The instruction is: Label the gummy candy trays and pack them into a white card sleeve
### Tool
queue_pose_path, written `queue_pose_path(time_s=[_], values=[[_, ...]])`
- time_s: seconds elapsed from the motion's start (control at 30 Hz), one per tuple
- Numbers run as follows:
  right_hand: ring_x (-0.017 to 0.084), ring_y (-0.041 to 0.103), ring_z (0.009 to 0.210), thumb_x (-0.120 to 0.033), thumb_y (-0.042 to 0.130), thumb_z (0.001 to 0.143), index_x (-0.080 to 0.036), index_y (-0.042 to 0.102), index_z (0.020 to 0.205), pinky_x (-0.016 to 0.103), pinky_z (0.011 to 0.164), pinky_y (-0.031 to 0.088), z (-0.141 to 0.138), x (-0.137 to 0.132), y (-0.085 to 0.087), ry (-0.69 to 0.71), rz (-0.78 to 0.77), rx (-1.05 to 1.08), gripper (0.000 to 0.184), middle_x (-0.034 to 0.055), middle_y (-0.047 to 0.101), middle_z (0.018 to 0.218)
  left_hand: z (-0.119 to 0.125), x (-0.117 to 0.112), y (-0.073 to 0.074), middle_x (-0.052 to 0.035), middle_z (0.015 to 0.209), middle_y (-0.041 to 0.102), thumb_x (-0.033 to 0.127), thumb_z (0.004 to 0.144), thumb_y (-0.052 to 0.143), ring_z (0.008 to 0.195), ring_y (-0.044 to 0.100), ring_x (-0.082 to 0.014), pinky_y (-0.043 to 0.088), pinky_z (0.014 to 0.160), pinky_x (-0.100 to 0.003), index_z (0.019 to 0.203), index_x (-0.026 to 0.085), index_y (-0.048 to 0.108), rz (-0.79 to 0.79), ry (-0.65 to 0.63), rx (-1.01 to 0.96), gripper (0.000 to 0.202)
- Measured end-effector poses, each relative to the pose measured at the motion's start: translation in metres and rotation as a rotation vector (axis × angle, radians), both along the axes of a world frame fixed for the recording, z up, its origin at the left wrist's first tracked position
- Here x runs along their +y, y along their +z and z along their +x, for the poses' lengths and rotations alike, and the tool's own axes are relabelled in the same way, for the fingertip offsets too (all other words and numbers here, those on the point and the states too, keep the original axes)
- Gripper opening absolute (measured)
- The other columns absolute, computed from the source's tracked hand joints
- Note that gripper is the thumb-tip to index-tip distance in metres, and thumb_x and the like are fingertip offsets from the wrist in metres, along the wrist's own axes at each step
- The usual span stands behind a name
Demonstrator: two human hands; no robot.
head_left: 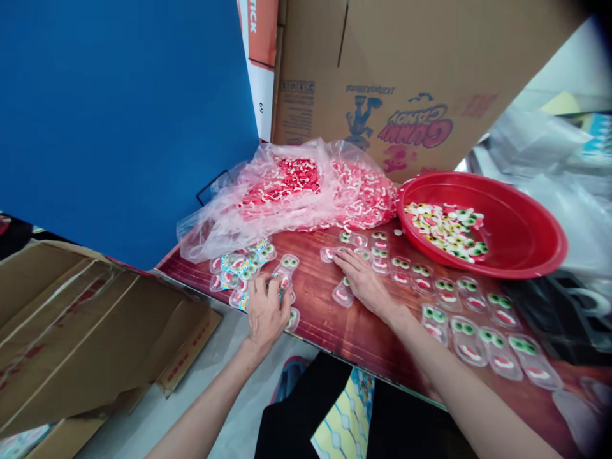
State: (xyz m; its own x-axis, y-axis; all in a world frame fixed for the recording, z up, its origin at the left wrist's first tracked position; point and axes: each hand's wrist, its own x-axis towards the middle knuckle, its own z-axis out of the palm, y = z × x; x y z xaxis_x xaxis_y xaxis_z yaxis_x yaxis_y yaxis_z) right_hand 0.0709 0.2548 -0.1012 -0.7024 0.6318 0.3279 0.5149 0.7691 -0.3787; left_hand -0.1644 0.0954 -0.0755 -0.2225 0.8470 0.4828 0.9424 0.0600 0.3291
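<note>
L hand (265, 309) is seen at the near table (354, 331) edge, fingers curled down over a pile of small clear blister packs (241, 264). Whether a pack is actually pinched can't be told, since the fingertips are hidden. R hand (364, 280) is laid flat, palm down, fingers spread a little, w/ the tips touching a single pack (329, 254); another loose pack (342, 294) lies just beside the thumb. A long row of filled packs (471, 341), each w/ green eyes and a red mouth piece, is laid out to the R along the table. A red basin (521, 229) w/ eye gummies (447, 229) sits behind the row. A clear plastic bag (306, 191) of red-white candy lies behind the hands. A cardboard box (406, 76) and a blue board (124, 115) stand at the back, and a flattened carton (86, 319) lies at far L.
</note>
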Motion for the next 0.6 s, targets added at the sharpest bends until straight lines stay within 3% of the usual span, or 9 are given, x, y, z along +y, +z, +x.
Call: queue_pose_path(time_s=[0.13, 0.2, 0.3, 0.37, 0.43, 0.6], values=[[0.031, 0.059, 0.128, -0.011, 0.045, 0.096, -0.016, 0.072, 0.121, 0.059, 0.118, 0.033, -0.001, -0.007, 0.019, -0.076, 0.101, -0.029, 0.037, 0.0147, 0.07, 0.13, 0.002, -0.001, -0.002, -0.0147, 0.107, 0.056, 0.031, 0.094, 0.059, 0.107, 0.053, -0.0295, 0.047, 0.095, -0.046, 0.101, 0.016, 0.064, 0.034, -0.002, 0.034, 0.017], [0.03, 0.062, 0.123, -0.011, 0.047, 0.096, -0.017, 0.073, 0.118, 0.058, 0.119, 0.031, -0.024, -0.014, 0.031, -0.085, 0.148, -0.038, 0.035, 0.0131, 0.071, 0.126, 0.002, -0.001, -0.003, -0.0148, 0.105, 0.056, 0.031, 0.093, 0.06, 0.104, 0.053, -0.0291, 0.047, 0.093, -0.045, 0.098, 0.015, 0.064, 0.05, -0.004, 0.055, 0.017], [0.029, 0.054, 0.135, -0.005, 0.047, 0.093, -0.022, 0.066, 0.133, 0.053, 0.12, 0.031, -0.07, -0.024, 0.04, 0.073, 0.177, -0.079, 0.047, 0.0097, 0.062, 0.143, 0.002, -0.001, -0.003, -0.015, 0.105, 0.056, 0.031, 0.093, 0.061, 0.103, 0.053, -0.0292, 0.047, 0.092, -0.044, 0.095, 0.015, 0.064, 0.057, 0.012, 0.078, 0.017], [0.029, 0.047, 0.142, -0.004, 0.048, 0.091, -0.024, 0.062, 0.138, 0.053, 0.121, 0.029, -0.094, -0.03, 0.037, 0.181, 0.168, -0.122, 0.053, 0.0067, 0.057, 0.15, 0.003, -0.001, -0.002, -0.015, 0.105, 0.055, 0.03, 0.093, 0.061, 0.103, 0.052, -0.0292, 0.047, 0.091, -0.044, 0.095, 0.015, 0.065, 0.057, 0.041, 0.09, 0.016], [0.031, 0.046, 0.143, -0.005, 0.047, 0.091, -0.023, 0.059, 0.141, 0.055, 0.122, 0.026, -0.103, -0.035, 0.03, 0.2, 0.162, -0.15, 0.054, 0.0065, 0.055, 0.151, 0.004, -0.002, -0.001, -0.0154, 0.105, 0.055, 0.03, 0.093, 0.061, 0.103, 0.051, -0.0294, 0.047, 0.091, -0.043, 0.095, 0.014, 0.065, 0.047, 0.075, 0.097, 0.017], [0.036, 0.048, 0.14, -0.005, 0.048, 0.092, -0.014, 0.057, 0.142, 0.06, 0.123, 0.022, -0.075, -0.044, 0.016, 0.041, 0.21, -0.203, 0.052, 0.0145, 0.055, 0.15, 0.006, -0.001, 0.005, -0.0183, 0.111, 0.056, 0.03, 0.094, 0.057, 0.106, 0.05, -0.0322, 0.046, 0.095, -0.046, 0.106, 0.011, 0.068, -0.054, 0.099, 0.113, 0.025]])
